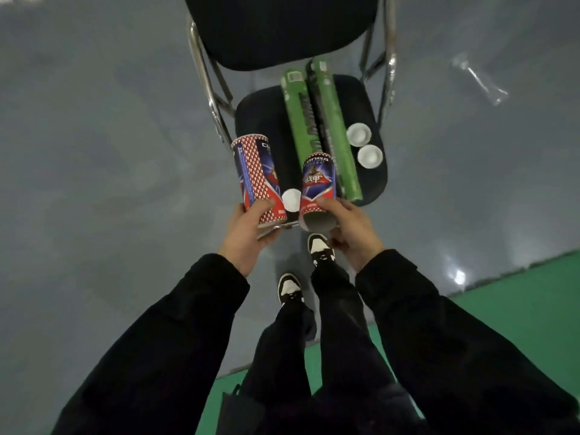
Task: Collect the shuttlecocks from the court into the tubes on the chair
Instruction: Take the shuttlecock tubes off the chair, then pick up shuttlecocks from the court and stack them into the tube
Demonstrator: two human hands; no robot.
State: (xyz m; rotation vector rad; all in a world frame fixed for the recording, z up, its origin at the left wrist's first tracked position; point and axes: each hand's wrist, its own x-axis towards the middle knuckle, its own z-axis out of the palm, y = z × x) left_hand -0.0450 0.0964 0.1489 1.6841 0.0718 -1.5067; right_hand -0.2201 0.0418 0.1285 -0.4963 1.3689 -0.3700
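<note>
Left sleeve: black, reaching up from the lower left toward the chair.
Left hand: fingers and thumb curled round the near end of the left red tube, gripping it from below and the side.
Left red tube: red, white and blue print, held tilted with its far end raised above the front left of the seat; whether that far end is capped cannot be told.
Loose cap by the tubes: white, round, showing between the two red tubes at the seat's front edge.
Shoes: black and white, on grey floor just short of the chair, seen between the arms.
Right red tube: same print, held tilted with its open mouth facing the camera; inside too dark to tell any contents.
Right hand: thumb and fingers wrapped round the near open end of the right red tube.
Green tubes: two, lying side by side lengthwise on the seat, right of the red ones, touching along their length.
Chair: black padded seat and back, chrome frame, standing on grey floor.
White caps: two, resting hollow side up on the seat's right edge, just beside the green tubes.
Court floor: green, at lower right, bordering the grey.
</note>
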